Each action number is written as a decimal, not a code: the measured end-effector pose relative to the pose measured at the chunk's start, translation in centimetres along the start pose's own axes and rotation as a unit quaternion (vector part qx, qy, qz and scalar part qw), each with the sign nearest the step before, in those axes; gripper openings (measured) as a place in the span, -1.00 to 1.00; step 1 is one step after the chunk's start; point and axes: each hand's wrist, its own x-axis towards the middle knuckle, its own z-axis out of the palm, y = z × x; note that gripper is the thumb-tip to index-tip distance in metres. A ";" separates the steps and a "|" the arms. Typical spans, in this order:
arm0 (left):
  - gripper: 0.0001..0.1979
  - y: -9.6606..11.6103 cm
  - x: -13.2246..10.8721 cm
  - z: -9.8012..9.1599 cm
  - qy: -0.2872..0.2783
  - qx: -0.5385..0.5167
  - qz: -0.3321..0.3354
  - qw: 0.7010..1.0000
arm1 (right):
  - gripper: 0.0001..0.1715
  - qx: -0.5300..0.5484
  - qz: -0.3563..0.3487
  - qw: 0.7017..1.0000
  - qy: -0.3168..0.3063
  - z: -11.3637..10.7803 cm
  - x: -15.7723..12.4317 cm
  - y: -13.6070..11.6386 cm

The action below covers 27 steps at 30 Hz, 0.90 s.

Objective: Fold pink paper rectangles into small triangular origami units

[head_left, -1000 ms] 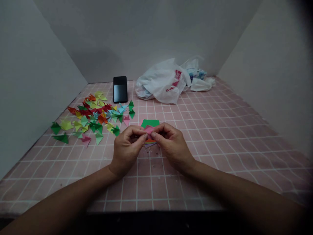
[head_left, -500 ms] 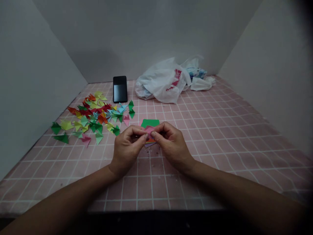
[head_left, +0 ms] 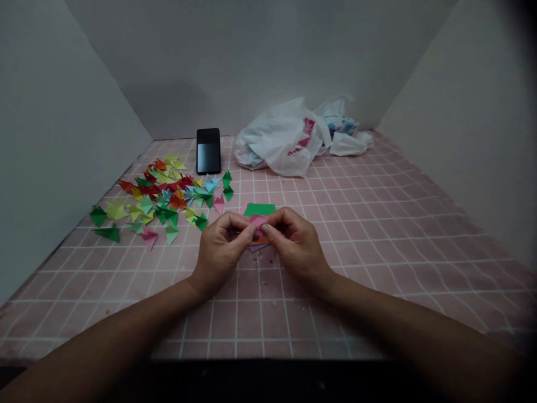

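Observation:
Between my two hands is a small piece of pink folded paper (head_left: pixel 258 221), pinched at both sides. My left hand (head_left: pixel 222 249) grips its left edge with thumb and forefinger. At the other edge, my right hand (head_left: pixel 297 243) pinches it the same way, and the fingertips partly cover the paper. Just behind and beneath lies a stack of coloured paper sheets (head_left: pixel 260 209), green on top at the far side, with orange and purple edges showing nearer me. Several folded paper cranes (head_left: pixel 166 215) in green, yellow, red, orange, blue and pink lie spread to the left.
A black phone (head_left: pixel 208 152) leans upright near the back wall. White plastic bags (head_left: pixel 281 140) are heaped at the back, one with red print. The pink checked tablecloth (head_left: pixel 377 235) covers the table, with grey walls on three sides.
The whole view has shifted slightly, so things sit a little further right. Both hands still pinch the pink paper, with the fingertips moved only a little.

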 end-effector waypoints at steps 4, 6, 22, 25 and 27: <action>-0.88 0.0 0.1 0.0 0.004 0.019 0.006 1.000 | -0.85 -0.005 0.003 1.000 -0.003 -0.1 0.0 -0.1; -0.87 0.0 0.1 0.1 0.001 0.022 0.005 1.000 | -0.84 -0.004 0.009 1.000 -0.005 -0.1 0.0 -0.2; -0.85 0.0 0.4 -0.2 0.011 0.053 -0.010 0.998 | -0.81 0.103 0.051 0.993 -0.003 0.0 0.4 -0.7; -0.84 -0.1 0.6 -0.4 0.015 0.040 -0.025 0.999 | -0.78 0.136 0.061 0.989 0.005 -0.1 0.5 -0.7; -0.84 -0.1 0.6 -0.5 0.015 0.033 -0.032 0.999 | -0.77 0.150 0.082 0.985 -0.006 -0.1 0.6 -0.6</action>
